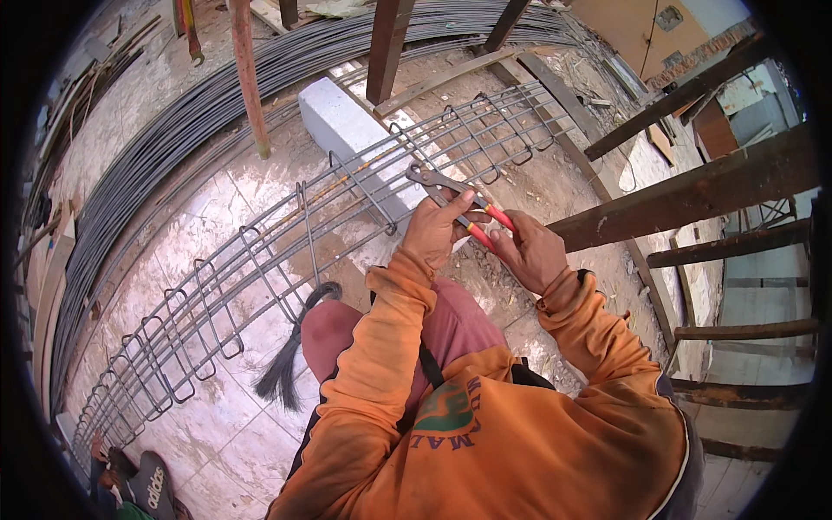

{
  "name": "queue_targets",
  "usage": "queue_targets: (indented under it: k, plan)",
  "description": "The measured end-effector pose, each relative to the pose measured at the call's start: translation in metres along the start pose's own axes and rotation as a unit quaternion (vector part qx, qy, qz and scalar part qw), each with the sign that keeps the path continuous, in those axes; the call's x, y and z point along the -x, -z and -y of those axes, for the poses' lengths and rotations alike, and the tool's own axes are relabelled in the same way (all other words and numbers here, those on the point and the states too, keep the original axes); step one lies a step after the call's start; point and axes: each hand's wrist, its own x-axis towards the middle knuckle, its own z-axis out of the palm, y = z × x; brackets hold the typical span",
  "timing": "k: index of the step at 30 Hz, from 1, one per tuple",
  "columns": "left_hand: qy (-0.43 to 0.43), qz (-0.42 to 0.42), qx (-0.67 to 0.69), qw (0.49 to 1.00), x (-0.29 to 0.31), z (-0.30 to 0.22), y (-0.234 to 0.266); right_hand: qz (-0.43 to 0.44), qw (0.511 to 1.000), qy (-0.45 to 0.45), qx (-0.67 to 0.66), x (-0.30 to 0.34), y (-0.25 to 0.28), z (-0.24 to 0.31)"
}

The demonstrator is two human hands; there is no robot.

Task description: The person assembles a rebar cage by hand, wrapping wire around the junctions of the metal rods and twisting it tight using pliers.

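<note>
A pair of end-cutting nippers point(443, 181) with red handles is held above a long rebar cage point(312, 208). My left hand point(436, 227) closes around it just below the jaws. The handle ends lie between the fingers and thumb of my right hand point(530, 249). The dark jaws point up and left, over the cage bars. A bundle of thin black tie wire point(284, 364) hangs by its looped end at the cage's near side, beside my knee.
A pale rectangular block point(338, 121) lies under the cage. Long bundled steel rods point(165, 139) curve along the left and back. Dark wooden posts point(693, 186) stand on the right, and a reddish post point(250, 78) at the back left. Another person's hand point(97, 449) touches the cage's far-left end.
</note>
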Motion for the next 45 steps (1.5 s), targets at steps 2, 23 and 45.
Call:
queue_targets:
  k: [2,23,45]
  plan:
    - [-0.019,-0.028,-0.067,0.997,0.003,-0.011,-0.008,-0.112,0.987,0.109,-0.026,-0.008,-0.015,-0.008]
    - [-0.101,-0.083,-0.355,0.926,0.059,-0.159,-0.029,0.162,0.732,-0.386,-0.537,0.179,0.016,-0.224]
    - [-0.088,-0.120,0.235,0.960,-0.118,0.011,-0.046,0.229,0.534,-0.141,-0.802,-0.047,-0.006,-0.122]
